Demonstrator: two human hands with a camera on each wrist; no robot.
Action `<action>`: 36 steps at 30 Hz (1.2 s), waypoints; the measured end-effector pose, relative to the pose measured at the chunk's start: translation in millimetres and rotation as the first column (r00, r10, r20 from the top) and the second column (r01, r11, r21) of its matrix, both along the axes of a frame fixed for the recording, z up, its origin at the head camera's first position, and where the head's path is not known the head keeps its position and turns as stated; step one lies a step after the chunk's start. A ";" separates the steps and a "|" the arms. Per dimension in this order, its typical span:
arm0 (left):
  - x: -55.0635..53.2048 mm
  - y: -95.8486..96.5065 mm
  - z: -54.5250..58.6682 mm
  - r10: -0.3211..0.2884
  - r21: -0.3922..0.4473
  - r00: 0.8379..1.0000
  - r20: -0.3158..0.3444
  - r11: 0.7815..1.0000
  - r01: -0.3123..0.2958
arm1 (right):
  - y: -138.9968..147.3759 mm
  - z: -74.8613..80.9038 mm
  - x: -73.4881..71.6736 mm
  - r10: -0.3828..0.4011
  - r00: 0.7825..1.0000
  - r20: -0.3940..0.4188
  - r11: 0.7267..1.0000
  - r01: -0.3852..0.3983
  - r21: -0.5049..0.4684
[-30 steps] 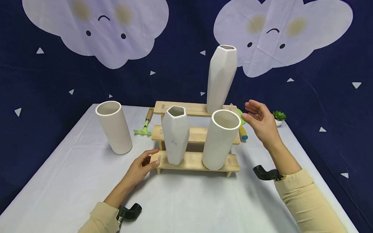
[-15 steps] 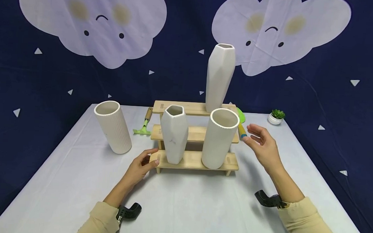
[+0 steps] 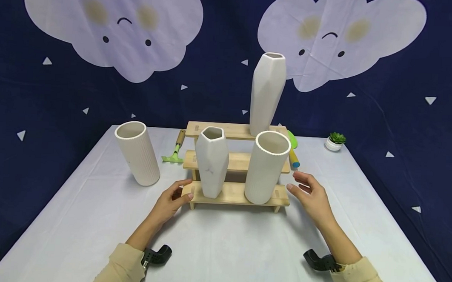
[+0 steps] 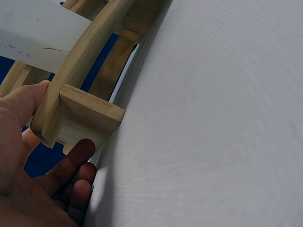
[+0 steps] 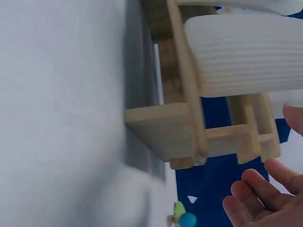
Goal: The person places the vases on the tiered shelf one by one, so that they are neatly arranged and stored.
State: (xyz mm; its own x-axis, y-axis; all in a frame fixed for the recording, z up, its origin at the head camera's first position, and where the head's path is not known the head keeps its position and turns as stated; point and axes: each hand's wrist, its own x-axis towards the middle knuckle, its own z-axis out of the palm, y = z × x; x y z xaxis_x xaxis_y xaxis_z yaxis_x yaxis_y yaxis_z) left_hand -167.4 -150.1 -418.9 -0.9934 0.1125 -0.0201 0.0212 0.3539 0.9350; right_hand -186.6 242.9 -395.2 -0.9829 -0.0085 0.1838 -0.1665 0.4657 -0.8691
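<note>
A three-tier wooden stand (image 3: 232, 196) is in the middle of the table. My left hand (image 3: 169, 201) grips the left end of its lowest shelf, thumb on top; the left wrist view shows the other fingers (image 4: 81, 151) below the board, beside the leg. Just off the right end, my right hand (image 3: 310, 197) hovers with fingers apart, holding nothing. On the lowest shelf stand a faceted white vase (image 3: 212, 163) at left and a ribbed white cylinder vase (image 3: 264, 173) at right. A tall faceted white vase (image 3: 267, 94) stands on the top shelf, toward the right.
Another ribbed white vase (image 3: 139, 153) stands on the table left of the stand. Behind lie a small green rake (image 3: 175, 153) and a green tool with a yellow handle (image 3: 293, 157). A small potted succulent (image 3: 335, 142) sits at the back right.
My right hand has come down and toward me, from beside the upper shelf to beside the lowest one. The left hand has stayed at the stand's left end.
</note>
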 end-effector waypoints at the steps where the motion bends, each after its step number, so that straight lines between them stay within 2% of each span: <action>1: 0.0 0.1 0.2 0.000 -0.001 1.000 -0.002 1.000 0.000 | -0.6 -2.1 0.6 0.004 1.000 0.014 1.000 -0.004 -0.005; 6: 0.4 0.8 0.9 0.000 -0.003 1.000 -0.006 1.000 0.000 | -4.1 -11.8 1.0 0.029 0.997 0.066 0.999 -0.028 -0.019; 16: -0.2 1.2 0.1 0.004 -0.006 1.000 -0.003 1.000 -0.004 | -7.7 -23.3 1.6 0.070 0.997 0.042 0.997 -0.072 0.027; 24: -0.4 0.7 -0.9 0.008 -0.002 1.000 0.001 1.000 -0.008 | -8.1 -34.2 -2.5 0.082 0.996 0.047 0.996 -0.084 0.040; 30: 0.5 1.2 1.2 0.012 -0.008 1.000 0.003 1.000 -0.012 | -8.7 -39.5 -1.7 0.085 0.994 0.075 0.995 -0.088 0.042; 36: 1.6 1.5 3.2 0.011 -0.015 1.000 0.007 1.000 -0.011 | -7.6 -47.2 -4.4 0.094 0.993 0.068 0.995 -0.097 0.037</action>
